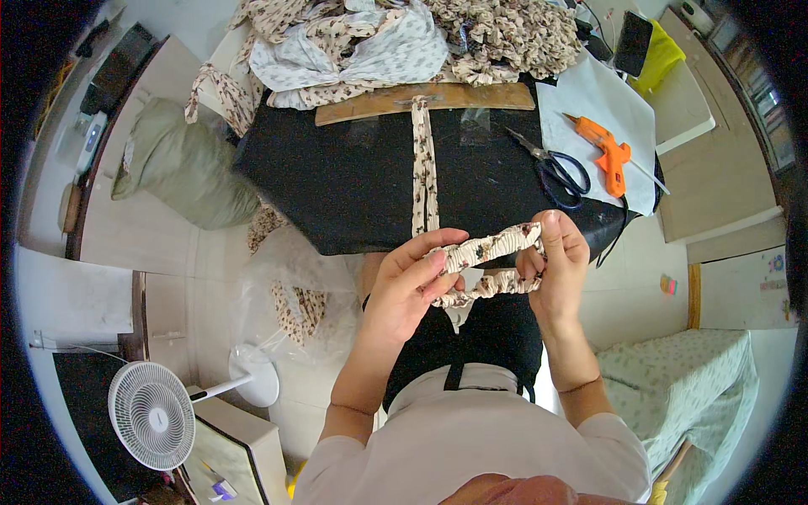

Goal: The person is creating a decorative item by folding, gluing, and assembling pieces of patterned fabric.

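Between my two hands a cream headband point(492, 245) of gathered fabric with a dark floral print is held out as a loop. My left hand point(408, 282) grips its left end, thumb on top and fingers around it. At the right end my right hand point(555, 259) pinches the loop between thumb and fingers. A flat strip point(425, 164) of the same printed fabric runs from a wooden board point(480, 98) toward my hands; whether it joins the headband is hidden behind my left hand.
An orange glue gun point(604, 151) rests on white paper point(564, 101), with black-handled scissors point(555, 172) beside it on the black table point(337, 185). Gathered printed pieces point(513, 38) and pale cloth point(353, 59) are heaped at the back. A white fan point(156, 417) stands at lower left.
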Motion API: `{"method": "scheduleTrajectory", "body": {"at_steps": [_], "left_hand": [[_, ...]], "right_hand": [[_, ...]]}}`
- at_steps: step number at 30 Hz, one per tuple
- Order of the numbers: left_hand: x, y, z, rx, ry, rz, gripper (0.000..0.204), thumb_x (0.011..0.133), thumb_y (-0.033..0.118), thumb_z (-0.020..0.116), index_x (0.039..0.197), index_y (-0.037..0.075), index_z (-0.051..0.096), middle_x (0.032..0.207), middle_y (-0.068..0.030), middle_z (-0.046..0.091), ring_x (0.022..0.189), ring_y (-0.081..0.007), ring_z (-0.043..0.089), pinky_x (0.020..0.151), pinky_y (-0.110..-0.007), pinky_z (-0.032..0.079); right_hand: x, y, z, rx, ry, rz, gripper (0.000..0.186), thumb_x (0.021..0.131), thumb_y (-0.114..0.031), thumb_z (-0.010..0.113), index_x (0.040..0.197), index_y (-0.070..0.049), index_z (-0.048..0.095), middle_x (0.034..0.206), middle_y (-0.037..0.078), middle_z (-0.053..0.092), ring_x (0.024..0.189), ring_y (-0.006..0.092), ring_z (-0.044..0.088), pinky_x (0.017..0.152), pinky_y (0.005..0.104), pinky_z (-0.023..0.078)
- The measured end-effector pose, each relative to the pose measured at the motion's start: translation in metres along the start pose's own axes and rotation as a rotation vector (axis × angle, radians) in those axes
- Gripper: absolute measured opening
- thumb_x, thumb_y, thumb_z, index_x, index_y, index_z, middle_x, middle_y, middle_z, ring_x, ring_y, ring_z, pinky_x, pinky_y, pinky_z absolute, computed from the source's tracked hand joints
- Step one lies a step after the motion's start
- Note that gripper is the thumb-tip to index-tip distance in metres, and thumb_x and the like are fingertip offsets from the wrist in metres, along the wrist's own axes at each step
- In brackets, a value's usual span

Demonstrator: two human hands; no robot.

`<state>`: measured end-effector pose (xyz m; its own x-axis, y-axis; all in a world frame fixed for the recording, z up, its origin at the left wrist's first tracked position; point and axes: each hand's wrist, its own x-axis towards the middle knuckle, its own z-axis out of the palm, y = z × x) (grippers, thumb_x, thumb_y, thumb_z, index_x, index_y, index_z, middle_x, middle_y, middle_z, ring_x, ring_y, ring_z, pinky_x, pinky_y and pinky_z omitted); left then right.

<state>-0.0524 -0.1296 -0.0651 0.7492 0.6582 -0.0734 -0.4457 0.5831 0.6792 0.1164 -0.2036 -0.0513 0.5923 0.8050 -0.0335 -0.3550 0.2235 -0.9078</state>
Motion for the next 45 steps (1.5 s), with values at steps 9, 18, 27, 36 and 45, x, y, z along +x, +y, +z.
{"method": "scheduleTrajectory", "body": {"at_steps": [9, 18, 27, 36, 45], "left_hand": [[-0.002, -0.008, 0.003, 0.558, -0.030, -0.005, 0.038, 0.084, 0.016, 0.068, 0.116, 0.001, 0.053, 0.074, -0.0004, 0.060, 0.062, -0.0029, 0.054, 0.050, -0.019, 0.037], [0.000, -0.018, 0.012, 0.952, 0.125, 0.296, 0.015, 0.086, 0.012, 0.063, 0.094, 0.000, 0.059, 0.083, -0.0094, 0.062, 0.067, -0.0210, 0.061, 0.057, -0.032, 0.046], [-0.002, -0.020, 0.016, 0.839, 0.171, 0.305, 0.026, 0.088, 0.006, 0.057, 0.113, 0.000, 0.056, 0.071, -0.0048, 0.058, 0.061, -0.0120, 0.056, 0.055, -0.027, 0.044], [-0.003, 0.014, -0.001, 0.337, 0.096, 0.094, 0.028, 0.093, 0.011, 0.053, 0.119, -0.001, 0.054, 0.063, 0.0017, 0.048, 0.056, -0.0053, 0.043, 0.056, -0.023, 0.042], [0.011, 0.010, -0.009, 0.140, -0.078, -0.164, 0.030, 0.095, 0.013, 0.050, 0.120, -0.003, 0.052, 0.062, 0.0021, 0.046, 0.059, -0.0072, 0.047, 0.061, -0.024, 0.044]], "right_hand": [[-0.014, 0.007, 0.009, -0.280, -0.099, -0.026, 0.021, 0.095, -0.020, 0.054, 0.084, -0.003, 0.060, 0.062, -0.002, 0.055, 0.049, 0.0035, 0.045, 0.044, 0.0205, 0.035], [-0.008, 0.014, 0.012, -0.848, -0.234, -0.636, 0.008, 0.083, -0.002, 0.061, 0.091, 0.000, 0.062, 0.074, 0.011, 0.062, 0.061, 0.0241, 0.061, 0.057, 0.0312, 0.049], [-0.003, 0.017, 0.023, -0.867, -0.168, -0.330, 0.018, 0.092, -0.015, 0.054, 0.105, -0.003, 0.061, 0.068, 0.013, 0.061, 0.058, 0.0206, 0.062, 0.054, 0.0313, 0.047], [0.017, -0.008, -0.004, -0.733, -0.607, -0.441, 0.021, 0.078, -0.011, 0.071, 0.097, -0.004, 0.067, 0.075, 0.007, 0.067, 0.060, 0.0121, 0.063, 0.052, 0.0239, 0.046], [0.037, -0.005, -0.018, -0.949, -0.738, -1.100, 0.026, 0.065, -0.011, 0.078, 0.088, -0.005, 0.068, 0.058, 0.001, 0.051, 0.044, 0.0153, 0.048, 0.039, 0.0297, 0.035]]}}
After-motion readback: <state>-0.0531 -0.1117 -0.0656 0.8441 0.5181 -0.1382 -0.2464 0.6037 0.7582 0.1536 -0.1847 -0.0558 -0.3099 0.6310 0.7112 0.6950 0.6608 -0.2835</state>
